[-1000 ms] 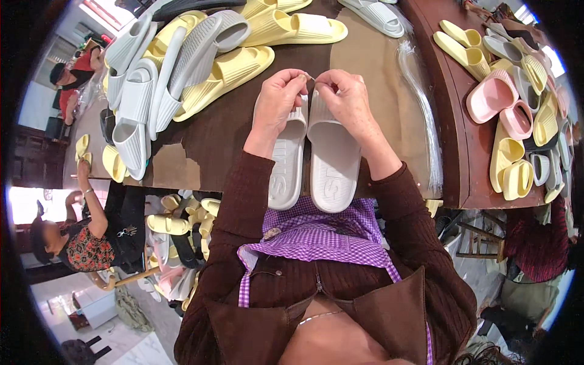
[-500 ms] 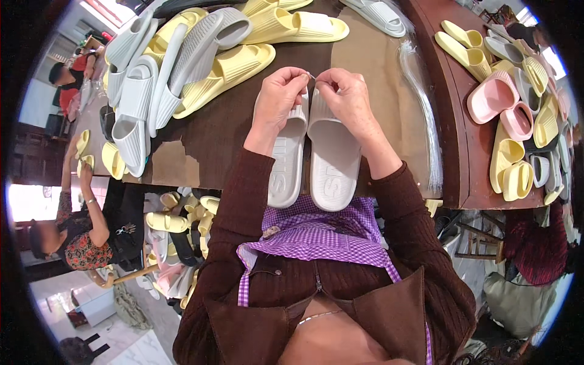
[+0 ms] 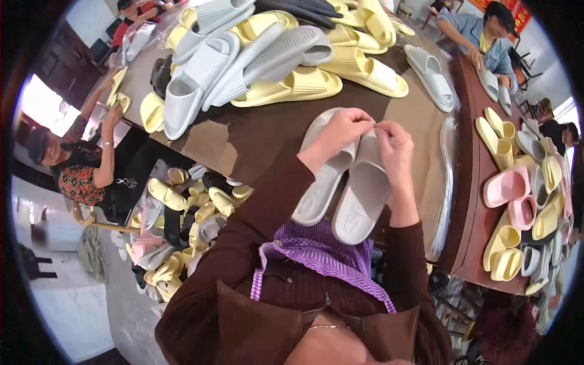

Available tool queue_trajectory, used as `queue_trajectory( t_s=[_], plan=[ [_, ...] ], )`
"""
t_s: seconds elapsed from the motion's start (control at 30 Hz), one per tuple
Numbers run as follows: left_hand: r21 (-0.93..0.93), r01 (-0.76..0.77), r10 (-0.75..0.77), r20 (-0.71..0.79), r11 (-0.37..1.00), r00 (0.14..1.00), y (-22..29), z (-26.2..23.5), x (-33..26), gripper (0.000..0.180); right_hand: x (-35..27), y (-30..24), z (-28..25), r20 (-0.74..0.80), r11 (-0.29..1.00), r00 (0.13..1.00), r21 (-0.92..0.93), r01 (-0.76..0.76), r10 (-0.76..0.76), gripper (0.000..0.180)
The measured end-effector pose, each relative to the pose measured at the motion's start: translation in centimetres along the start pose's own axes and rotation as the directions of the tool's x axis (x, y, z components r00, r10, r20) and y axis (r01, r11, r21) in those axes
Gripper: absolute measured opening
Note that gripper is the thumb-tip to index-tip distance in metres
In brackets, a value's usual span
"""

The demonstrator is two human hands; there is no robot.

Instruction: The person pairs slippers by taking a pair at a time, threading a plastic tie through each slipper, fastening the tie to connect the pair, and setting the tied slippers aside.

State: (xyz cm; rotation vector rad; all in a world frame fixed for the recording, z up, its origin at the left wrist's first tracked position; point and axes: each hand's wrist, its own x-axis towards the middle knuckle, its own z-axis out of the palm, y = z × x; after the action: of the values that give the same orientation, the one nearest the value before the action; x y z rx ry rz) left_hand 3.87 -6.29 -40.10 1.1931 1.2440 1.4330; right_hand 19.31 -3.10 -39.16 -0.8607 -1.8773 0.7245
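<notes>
A pair of pale grey slide slippers lies side by side at the table's front edge: the left slipper (image 3: 314, 198) and the right slipper (image 3: 364, 201), soles down, heels toward me. Above their straps, my left hand (image 3: 340, 135) and my right hand (image 3: 396, 149) meet fingertip to fingertip. Both are closed in a pinch on what looks like a thin strand, mostly hidden by the fingers. The hands cover much of the straps. To the right lies a long bundle of thin white strands (image 3: 445, 188) on brown cardboard (image 3: 413, 131).
Yellow and grey slippers (image 3: 286, 85) are heaped at the table's far side. On the reddish-brown table at right lie pink, yellow and grey slippers (image 3: 508, 185). More slippers (image 3: 182, 231) are piled low at left. Co-workers sit at left (image 3: 85, 176) and far right (image 3: 486, 45), handling slippers.
The view has turned, so the slippers and my hands appear farther right and tilted. My fingertips stay pinched together above the straps. A co-worker at the far right has come into view.
</notes>
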Motion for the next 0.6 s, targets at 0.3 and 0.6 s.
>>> queue_trajectory(
  t_s=[0.3,0.6],
  plan=[
    [0.697,-0.115,0.273,-0.120,0.708,0.954,0.2,-7.5,-7.6,0.038,0.2,3.2,-4.0,0.244,0.943,0.930,-0.255,-0.212,0.275,0.030],
    [0.425,-0.113,0.178,-0.117,0.898,0.977,-3.1,-7.0,-10.3,0.044,3.4,3.1,-0.4,0.560,0.883,0.806,-0.458,0.107,0.193,0.038]
  ],
)
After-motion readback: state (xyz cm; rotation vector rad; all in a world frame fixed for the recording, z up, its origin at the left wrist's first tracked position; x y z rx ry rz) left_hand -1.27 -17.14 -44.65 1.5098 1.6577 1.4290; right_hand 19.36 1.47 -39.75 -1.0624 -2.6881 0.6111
